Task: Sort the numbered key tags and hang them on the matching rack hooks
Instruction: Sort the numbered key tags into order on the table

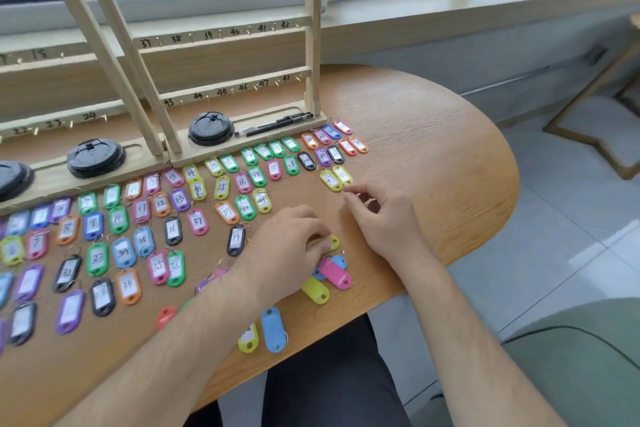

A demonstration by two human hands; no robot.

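Now | left hand (pixel 287 246) pinches yellow plastic key tag (pixel 333 242) | right hand (pixel 381 218) grip unclear | risk: left forearm (pixel 194 322) could scatter sorted rows (pixel 97 258)

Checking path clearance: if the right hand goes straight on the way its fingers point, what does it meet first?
Probably the yellow tag marked 47, lying just beyond the right hand's fingertips, with a second yellow tag right beside it. The hand's height above the table is unclear.

Single head-worn view, forward and down, close over table (pixel 433 149)
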